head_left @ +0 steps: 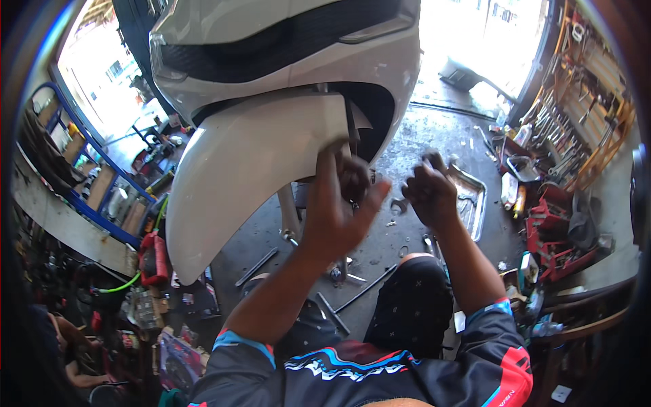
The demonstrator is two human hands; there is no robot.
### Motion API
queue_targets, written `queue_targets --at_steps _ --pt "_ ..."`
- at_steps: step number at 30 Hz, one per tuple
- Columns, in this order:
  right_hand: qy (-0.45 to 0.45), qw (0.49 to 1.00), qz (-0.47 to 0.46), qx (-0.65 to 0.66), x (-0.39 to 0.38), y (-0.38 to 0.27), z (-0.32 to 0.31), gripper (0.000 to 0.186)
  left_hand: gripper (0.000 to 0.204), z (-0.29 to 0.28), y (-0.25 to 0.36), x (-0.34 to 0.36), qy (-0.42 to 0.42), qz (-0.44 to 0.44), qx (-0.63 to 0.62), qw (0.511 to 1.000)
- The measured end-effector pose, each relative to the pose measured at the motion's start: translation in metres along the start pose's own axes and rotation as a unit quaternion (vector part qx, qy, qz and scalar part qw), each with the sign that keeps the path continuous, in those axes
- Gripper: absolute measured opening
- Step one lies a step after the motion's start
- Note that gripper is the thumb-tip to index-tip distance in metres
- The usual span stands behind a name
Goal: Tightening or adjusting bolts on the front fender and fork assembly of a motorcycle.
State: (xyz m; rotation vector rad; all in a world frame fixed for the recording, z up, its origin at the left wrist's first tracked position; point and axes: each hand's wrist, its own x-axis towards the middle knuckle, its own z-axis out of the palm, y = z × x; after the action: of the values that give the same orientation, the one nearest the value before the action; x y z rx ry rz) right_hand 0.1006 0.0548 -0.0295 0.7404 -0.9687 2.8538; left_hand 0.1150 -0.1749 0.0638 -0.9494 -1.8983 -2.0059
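Observation:
A white front fender hangs at a slant below the white scooter body, whose dark wheel opening shows at its right. My left hand is at the fender's right edge, fingers bent and thumb held apart, slightly blurred; whether it touches the panel I cannot tell. My right hand is raised right of the fender, fingers curled over something I cannot make out. Behind it on the floor lie a metal tray and a spanner.
Metal bars lie on the floor by my knees. Red toolboxes and a wall tool board line the right. A blue rack and red jug stand left. Another person's arm shows at lower left.

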Motion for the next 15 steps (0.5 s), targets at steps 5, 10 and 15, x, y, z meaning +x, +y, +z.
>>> queue_targets --at_steps 5,10,15 --pt "0.077 0.979 -0.041 -0.182 0.081 0.023 0.058 0.039 0.045 0.025 0.012 0.058 -0.005 -0.125 -0.04 0.991" --pt "0.029 0.976 0.028 -0.215 0.117 0.04 0.039 0.04 0.044 0.035 0.018 0.078 0.059 -0.201 -0.065 0.976" --pt "0.016 0.933 -0.027 -0.36 0.129 0.052 0.017 0.043 0.052 0.038 0.018 0.079 0.045 -0.18 -0.035 0.982"
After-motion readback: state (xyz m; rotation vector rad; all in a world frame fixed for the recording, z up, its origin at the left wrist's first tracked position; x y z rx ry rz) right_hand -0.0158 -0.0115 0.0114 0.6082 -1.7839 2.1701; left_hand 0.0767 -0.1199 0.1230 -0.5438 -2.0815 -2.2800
